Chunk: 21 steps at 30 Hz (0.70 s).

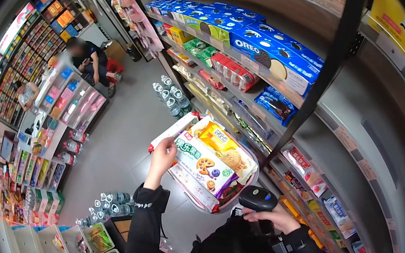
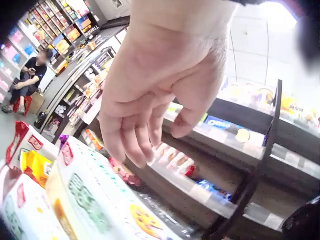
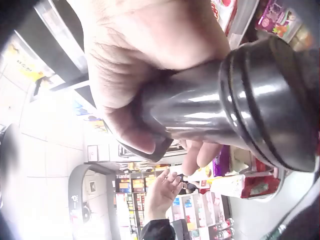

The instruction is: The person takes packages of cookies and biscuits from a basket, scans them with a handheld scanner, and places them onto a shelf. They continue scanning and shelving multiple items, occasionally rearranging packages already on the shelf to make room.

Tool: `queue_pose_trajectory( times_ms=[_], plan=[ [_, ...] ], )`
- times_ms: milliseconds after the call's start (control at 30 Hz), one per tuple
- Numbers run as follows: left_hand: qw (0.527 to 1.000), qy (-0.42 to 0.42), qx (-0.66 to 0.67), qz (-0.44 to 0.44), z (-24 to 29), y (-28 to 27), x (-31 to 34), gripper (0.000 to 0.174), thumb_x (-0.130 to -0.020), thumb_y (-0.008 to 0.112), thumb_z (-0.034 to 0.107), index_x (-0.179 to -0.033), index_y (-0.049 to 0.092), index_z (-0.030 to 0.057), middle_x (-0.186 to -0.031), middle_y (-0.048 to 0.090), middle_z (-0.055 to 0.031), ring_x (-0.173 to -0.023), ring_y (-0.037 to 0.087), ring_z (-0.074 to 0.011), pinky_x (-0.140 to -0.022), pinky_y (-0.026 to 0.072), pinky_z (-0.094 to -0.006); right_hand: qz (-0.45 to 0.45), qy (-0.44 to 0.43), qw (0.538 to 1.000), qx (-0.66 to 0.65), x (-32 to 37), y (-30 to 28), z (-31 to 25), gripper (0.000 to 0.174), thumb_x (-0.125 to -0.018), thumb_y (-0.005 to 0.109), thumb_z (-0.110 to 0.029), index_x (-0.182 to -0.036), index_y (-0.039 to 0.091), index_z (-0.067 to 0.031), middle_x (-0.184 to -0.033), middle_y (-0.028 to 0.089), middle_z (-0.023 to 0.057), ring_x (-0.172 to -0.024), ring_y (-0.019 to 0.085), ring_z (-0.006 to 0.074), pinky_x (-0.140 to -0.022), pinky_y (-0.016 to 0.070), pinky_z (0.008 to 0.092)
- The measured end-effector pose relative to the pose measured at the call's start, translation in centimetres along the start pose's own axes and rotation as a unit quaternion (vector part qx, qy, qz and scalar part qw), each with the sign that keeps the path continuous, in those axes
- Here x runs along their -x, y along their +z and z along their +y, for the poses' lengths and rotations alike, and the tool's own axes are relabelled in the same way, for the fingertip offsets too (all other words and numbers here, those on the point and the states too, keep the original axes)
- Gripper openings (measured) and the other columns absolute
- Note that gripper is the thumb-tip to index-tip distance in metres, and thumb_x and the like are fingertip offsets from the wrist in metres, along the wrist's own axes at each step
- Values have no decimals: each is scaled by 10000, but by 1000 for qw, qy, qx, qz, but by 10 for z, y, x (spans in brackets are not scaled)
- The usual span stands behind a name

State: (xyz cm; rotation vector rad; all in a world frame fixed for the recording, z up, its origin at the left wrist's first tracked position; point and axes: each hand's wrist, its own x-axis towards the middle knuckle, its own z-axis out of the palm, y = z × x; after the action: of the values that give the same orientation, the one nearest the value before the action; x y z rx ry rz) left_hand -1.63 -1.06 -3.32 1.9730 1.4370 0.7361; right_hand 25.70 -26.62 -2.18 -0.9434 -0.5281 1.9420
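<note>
My left hand hovers at the near left edge of a green-and-white biscuit box, fingers loosely curled and holding nothing; in the left wrist view the hand hangs just above that box. The box lies on top of a pink-rimmed basket full of snacks, beside a yellow bag. My right hand grips the handle of a black barcode scanner, its head pointing toward the basket. The right wrist view shows the fingers wrapped around the scanner.
Shelves on the right carry blue Oreo boxes and other snack packs. Packs of water bottles stand on the floor behind the basket, and more bottles at my left. A seated person is down the aisle by a display counter.
</note>
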Motion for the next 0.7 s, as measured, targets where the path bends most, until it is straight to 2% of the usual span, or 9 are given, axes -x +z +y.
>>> queue_pose_trajectory(
  times_ms=[100,133,167,233,300,400,433,500,700],
  plan=[
    [994,-15,-108,-16,-17,4,-28,403,-764,547,243,-1054,508,-35,-935,577,-188,-838,573,-268,-747,443,-326,26,-21,999,18,-32,9,-4,437,-718,594,-57,-1130,449,-29,-1003,540,69,-943,520,154,-784,439,288],
    [993,-41,-111,-30,-18,6,-34,456,-760,537,331,-1018,534,-46,-893,591,-186,-808,579,-287,-726,447,-333,17,-14,1000,1,-41,8,-3,398,-715,597,-52,-1095,479,-27,-989,540,57,-916,507,128,-770,430,277],
    [992,-41,-112,-32,-19,6,-41,456,-760,537,331,-1018,534,-46,-893,591,-186,-808,579,-287,-726,447,-333,19,-14,1000,-1,-51,7,0,398,-715,597,-52,-1095,479,-27,-989,540,57,-916,507,128,-770,430,277],
    [972,-94,-126,-173,-11,2,-55,447,-757,535,359,-941,573,-46,-819,607,-176,-747,591,-296,-689,452,-328,19,8,1000,4,-70,7,6,376,-713,598,-53,-1074,497,-25,-990,539,49,-894,494,117,-769,419,257],
    [975,-77,-127,-165,-12,3,-64,475,-748,542,401,-872,594,-54,-751,610,-168,-677,597,-284,-652,455,-319,25,17,999,12,-80,7,10,377,-710,597,-49,-1073,499,-22,-991,539,43,-912,486,113,-794,401,245],
    [953,-136,-76,-261,2,-1,-70,631,-719,582,484,-986,546,-87,-774,613,-141,-693,597,-205,-659,465,-285,21,12,1000,9,-93,5,19,392,-702,601,-50,-1079,498,-15,-1008,537,38,-922,479,105,-835,371,241],
    [952,-135,-76,-263,0,1,-72,631,-719,582,484,-986,546,-87,-774,613,-141,-693,597,-205,-659,465,-285,23,12,1000,7,-94,7,19,392,-702,601,-50,-1079,498,-15,-1008,537,38,-922,479,105,-835,371,241],
    [936,-214,-22,-281,-8,3,-77,574,-712,613,445,-930,571,-84,-766,616,-116,-685,598,-188,-646,460,-283,37,9,999,14,-97,11,14,411,-696,608,-54,-1089,495,-12,-1000,540,37,-918,482,103,-831,376,241],
    [935,-191,-42,-297,-22,9,-71,637,-712,566,536,-890,592,-75,-772,614,-141,-681,599,-194,-652,457,-279,24,1,999,47,-106,9,15,462,-702,604,-52,-1138,458,-9,-1034,528,47,-920,489,106,-791,412,244]
  ],
)
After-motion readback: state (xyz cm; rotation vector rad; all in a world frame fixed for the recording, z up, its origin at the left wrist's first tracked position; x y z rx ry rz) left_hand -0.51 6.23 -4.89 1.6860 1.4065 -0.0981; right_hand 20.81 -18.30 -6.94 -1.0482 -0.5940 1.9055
